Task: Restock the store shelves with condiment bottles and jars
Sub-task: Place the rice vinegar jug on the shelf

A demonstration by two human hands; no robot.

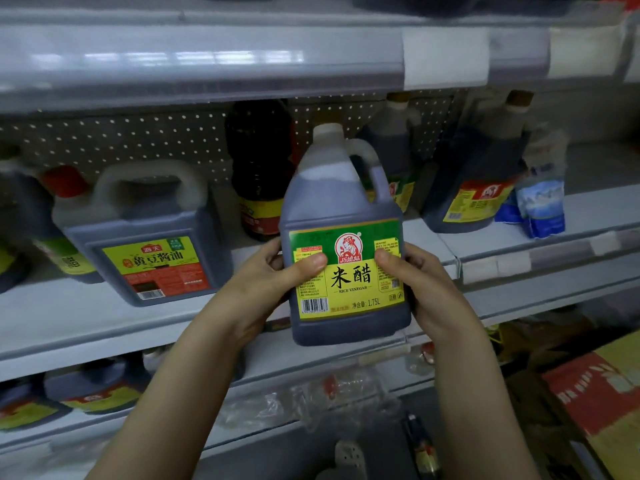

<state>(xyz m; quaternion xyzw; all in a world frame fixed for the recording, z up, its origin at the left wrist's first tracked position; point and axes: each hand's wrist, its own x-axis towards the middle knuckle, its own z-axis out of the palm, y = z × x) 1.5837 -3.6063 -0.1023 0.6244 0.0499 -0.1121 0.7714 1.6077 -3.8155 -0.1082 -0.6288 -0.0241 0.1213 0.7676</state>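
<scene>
A dark rice vinegar jug (pixel 343 209) with a green-and-yellow label stands upright in the air in front of the middle shelf (pixel 86 317). My left hand (pixel 270 282) grips its left side, thumb across the label. My right hand (pixel 415 285) grips its right side the same way. The jug's base hangs level with the shelf's front edge. Its white handle and cap point up.
A large soy sauce jug (pixel 145 233) stands on the shelf to the left. A tall dark bottle (pixel 259 174) and more jugs (pixel 474 181) stand behind and to the right, beside blue-white bags (pixel 540 202). Cardboard boxes (pixel 595 393) lie at lower right. More jugs fill the lower shelf (pixel 93 389).
</scene>
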